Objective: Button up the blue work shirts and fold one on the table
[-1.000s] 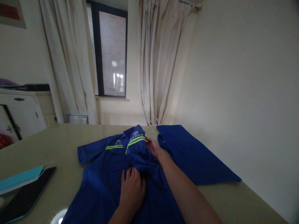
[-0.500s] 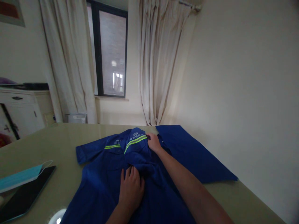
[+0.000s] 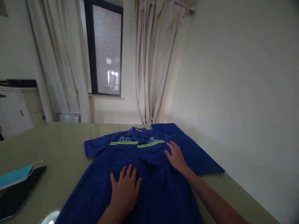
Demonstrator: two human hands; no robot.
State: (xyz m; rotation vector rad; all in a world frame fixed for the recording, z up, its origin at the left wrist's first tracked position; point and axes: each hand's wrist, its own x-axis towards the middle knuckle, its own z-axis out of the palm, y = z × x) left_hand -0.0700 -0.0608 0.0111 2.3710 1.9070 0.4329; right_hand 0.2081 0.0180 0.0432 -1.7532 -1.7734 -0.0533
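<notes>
A blue short-sleeved work shirt (image 3: 149, 174) lies front side up on the table, collar at the far end, with yellow-green reflective stripes and white lettering across the chest. My left hand (image 3: 125, 188) rests on its lower front, fingers spread. Over the chest on the right side, my right hand (image 3: 175, 155) is open, its fingertips at the end of the stripe; whether it touches the cloth I cannot tell. Behind the shirt's right side lies a flat blue cloth (image 3: 201, 152), partly covered by the shirt. Its kind does not show.
At the left, a light-blue face mask (image 3: 15, 176) lies on a black flat device (image 3: 21, 196). A white round object (image 3: 50, 217) shows at the bottom edge beside the shirt. The greenish table (image 3: 63, 140) meets the wall on the right.
My right hand has let go of the shirt front and moved right. That front panel, folded over before, now lies spread with the collar visible. My left hand's fingers have spread. The view has shifted slightly.
</notes>
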